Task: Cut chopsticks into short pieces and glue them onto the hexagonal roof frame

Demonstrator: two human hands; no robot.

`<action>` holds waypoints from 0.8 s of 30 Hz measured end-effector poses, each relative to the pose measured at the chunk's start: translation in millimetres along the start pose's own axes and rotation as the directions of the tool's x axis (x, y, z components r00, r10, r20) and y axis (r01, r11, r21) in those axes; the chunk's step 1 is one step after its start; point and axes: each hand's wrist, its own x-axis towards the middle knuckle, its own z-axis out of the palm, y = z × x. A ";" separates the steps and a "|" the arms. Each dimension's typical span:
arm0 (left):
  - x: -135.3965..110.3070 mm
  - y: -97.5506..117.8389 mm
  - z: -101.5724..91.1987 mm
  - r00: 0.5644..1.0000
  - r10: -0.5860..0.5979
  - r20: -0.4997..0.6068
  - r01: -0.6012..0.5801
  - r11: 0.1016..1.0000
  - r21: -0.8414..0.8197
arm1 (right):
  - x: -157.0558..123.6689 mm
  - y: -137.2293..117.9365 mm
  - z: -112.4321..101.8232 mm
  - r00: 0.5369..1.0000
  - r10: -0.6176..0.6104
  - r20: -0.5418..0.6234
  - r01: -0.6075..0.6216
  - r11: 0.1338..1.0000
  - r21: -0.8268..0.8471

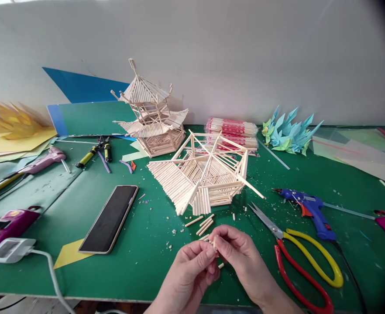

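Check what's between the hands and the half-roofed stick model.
Head view: a few loose short sticks lie on the green tabletop between the left hand, right hand and stick model.

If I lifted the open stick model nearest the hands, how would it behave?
The stick model would probably feel light, being thin sticks with open gaps. Its triangular bracing suggests it should stay fairly stiff. The stick jutting out at right might catch and snap.

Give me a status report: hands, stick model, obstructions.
Left hand and right hand pinching a short stick. Stick model ahead, roof partly covered. Loose sticks lie between hands and model; scissors at right.
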 end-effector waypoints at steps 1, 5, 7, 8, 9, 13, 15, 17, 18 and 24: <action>0.6 -0.5 0.3 1.000 0.003 -0.007 -0.003 1.000 -0.013 | -1.7 0.6 -1.6 0.999 -0.024 -0.032 0.022 0.999 -0.041; 3.0 -2.1 2.6 0.996 0.056 -0.074 -0.059 0.997 -0.039 | -8.5 4.1 -8.8 0.961 -0.265 -0.083 0.215 0.898 -0.383; 4.5 -3.1 3.8 0.992 0.088 -0.095 -0.091 0.995 -0.028 | -10.1 6.2 -10.5 0.927 -0.373 -0.026 0.308 0.803 -0.510; 5.3 -3.8 4.1 0.990 0.103 -0.099 -0.105 0.994 -0.018 | -10.3 7.4 -10.4 0.914 -0.406 -0.003 0.341 0.770 -0.539; 6.2 -4.8 4.2 0.987 0.120 -0.105 -0.121 0.993 -0.007 | -10.4 8.5 -9.6 0.903 -0.429 0.010 0.363 0.753 -0.549; 9.0 -10.3 2.2 0.975 0.190 -0.117 -0.185 0.981 0.053 | -11.1 12.9 -1.7 0.901 -0.433 -0.042 0.347 0.774 -0.530; 9.9 -13.1 1.0 0.970 0.211 -0.119 -0.203 0.976 0.081 | -12.1 14.6 1.9 0.901 -0.428 -0.072 0.334 0.789 -0.515; 10.8 -14.9 0.5 0.969 0.213 -0.122 -0.202 0.974 0.100 | -12.5 15.4 1.8 0.890 -0.435 -0.136 0.310 0.797 -0.518; 11.1 -15.2 0.5 0.970 0.210 -0.122 -0.198 0.975 0.104 | -12.1 15.3 -0.3 0.885 -0.426 -0.189 0.279 0.808 -0.519; 10.6 -11.8 2.3 0.988 0.147 -0.043 -0.146 0.989 0.027 | -6.1 8.3 -28.9 0.907 -0.201 -0.370 0.052 0.925 -0.376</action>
